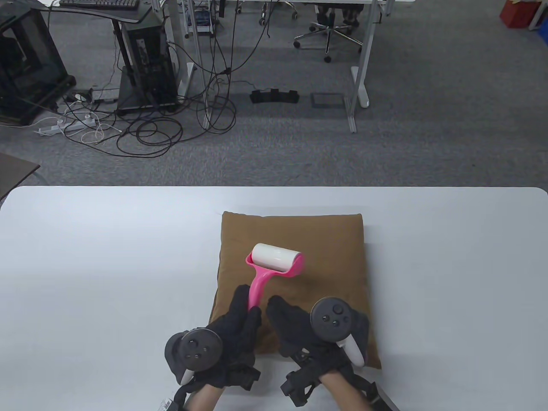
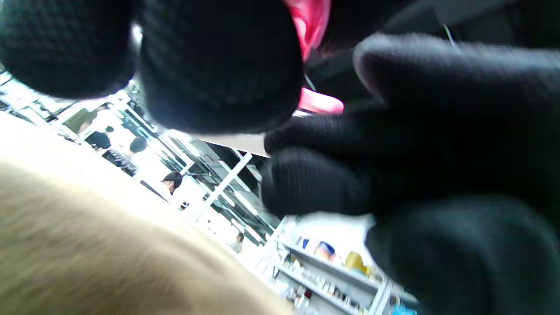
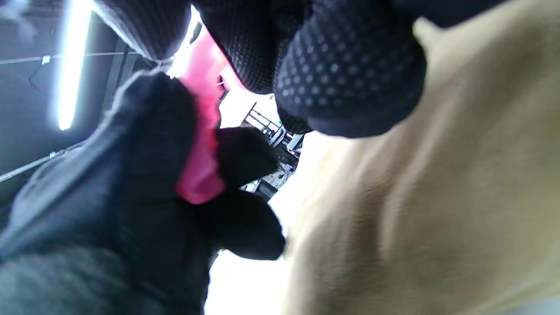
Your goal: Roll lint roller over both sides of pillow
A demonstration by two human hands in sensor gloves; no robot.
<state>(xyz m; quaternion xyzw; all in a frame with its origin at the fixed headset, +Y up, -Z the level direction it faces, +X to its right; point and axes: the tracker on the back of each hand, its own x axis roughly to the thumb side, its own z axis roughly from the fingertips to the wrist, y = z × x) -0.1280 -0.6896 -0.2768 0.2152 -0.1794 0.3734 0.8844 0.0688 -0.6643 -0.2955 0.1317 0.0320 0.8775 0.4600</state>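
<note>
A brown pillow [image 1: 325,239] lies flat on the white table [image 1: 107,257]. A pink lint roller [image 1: 276,258] with a white roll rests on the pillow's middle. My left hand [image 1: 245,314] grips the pink handle [image 1: 257,291] at its near end. My right hand [image 1: 287,319] rests on the pillow's near part, just right of the handle, holding nothing. In the left wrist view the handle [image 2: 313,22] shows between my fingers above the pillow [image 2: 87,245]. The right wrist view shows the left hand [image 3: 144,144] around the handle [image 3: 201,144] beside the pillow [image 3: 415,197].
The table's far edge [image 1: 274,187] runs across the middle of the view. Beyond it are grey carpet, desk legs [image 1: 359,72], cables [image 1: 150,132] and an office chair [image 1: 329,34].
</note>
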